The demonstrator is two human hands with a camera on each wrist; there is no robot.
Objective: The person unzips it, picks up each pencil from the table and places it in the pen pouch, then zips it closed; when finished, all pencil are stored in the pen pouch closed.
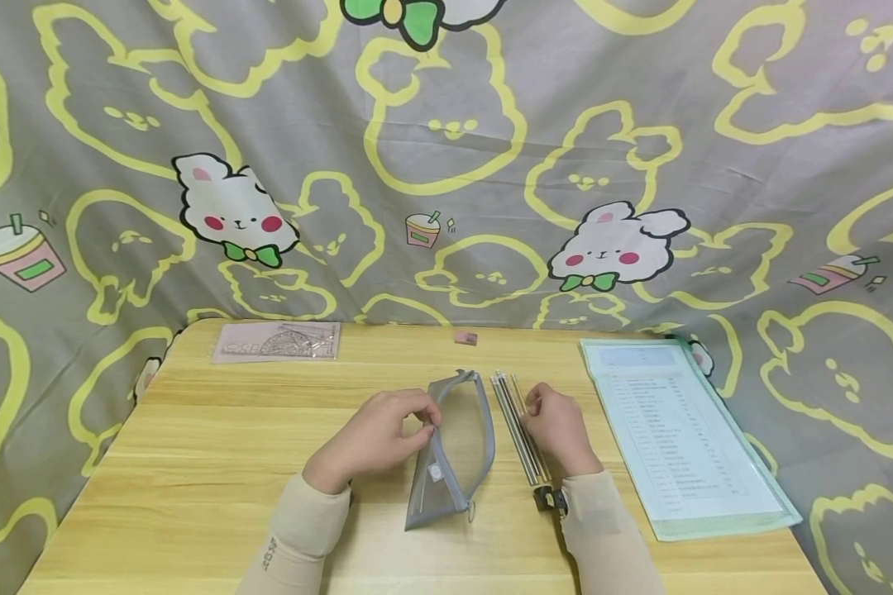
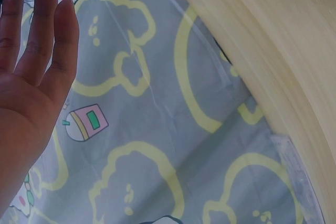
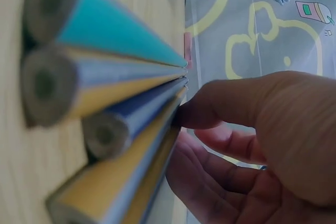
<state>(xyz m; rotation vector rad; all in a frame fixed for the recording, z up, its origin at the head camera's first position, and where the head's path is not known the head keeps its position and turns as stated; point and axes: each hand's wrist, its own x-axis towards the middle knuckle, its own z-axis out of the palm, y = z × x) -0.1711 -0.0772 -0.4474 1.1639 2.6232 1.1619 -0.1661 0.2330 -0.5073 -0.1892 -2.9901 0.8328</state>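
Observation:
My left hand (image 1: 383,434) pinches the near-left rim of a grey see-through zip pencil pouch (image 1: 427,496). The pouch stands with its mouth spread wide and its zip pull hanging at the near end. In the left wrist view, the left hand (image 2: 31,72) shows its other fingers straight, with the pinch out of sight. Right of the pouch lies a row of several pencils (image 1: 517,430), teal, blue and yellow striped in the right wrist view. There my right hand (image 3: 236,145) curls thumb and fingers around the outermost yellow pencil (image 3: 149,182) of the row.
At the back left lies a clear packet (image 1: 275,341) with rulers or stencils. A small pinkish piece (image 1: 465,338) lies at the back edge. On the right is a pale green folder (image 1: 685,438) with a printed sheet. A patterned curtain (image 1: 454,165) hangs behind the table.

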